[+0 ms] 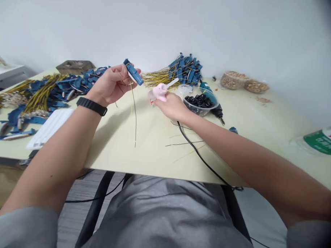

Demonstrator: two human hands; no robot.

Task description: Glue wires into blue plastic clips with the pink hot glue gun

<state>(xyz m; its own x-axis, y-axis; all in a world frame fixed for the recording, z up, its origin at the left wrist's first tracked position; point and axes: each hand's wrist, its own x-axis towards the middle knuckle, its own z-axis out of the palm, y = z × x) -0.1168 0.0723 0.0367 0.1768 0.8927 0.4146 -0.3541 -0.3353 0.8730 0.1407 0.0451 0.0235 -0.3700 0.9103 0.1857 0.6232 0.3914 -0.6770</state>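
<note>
Narrow pinch in the left hand (111,84), fingertips (127,69) closed on a blue connector (134,73), raised above the table, probably for a better look at its end. Right hand (173,107) curled around a pink-handled tool (159,92), its white shaft (172,83) angled up and away, near the connector but not touching it. Tip of the shaft hard to make out; lower part of the handle hidden by the fingers.

From the connector, a thin black wire (135,117) hanging toward the cream table (142,152), a yellow wire (131,94) beside it. Just beyond the right hand, a clear bowl (194,110) of small black parts (199,101), seemingly placed for easy reach. Partly behind it, a teal-and-black rotary tool (210,94). Thick black cable (201,157) running from beneath the right forearm over the table edge.

Blue connector bundles with yellow wires heaped at left (47,94) and ahead (185,70), likely kept within arm's reach. Plastic bottle (321,140) cut off at the right edge.
</note>
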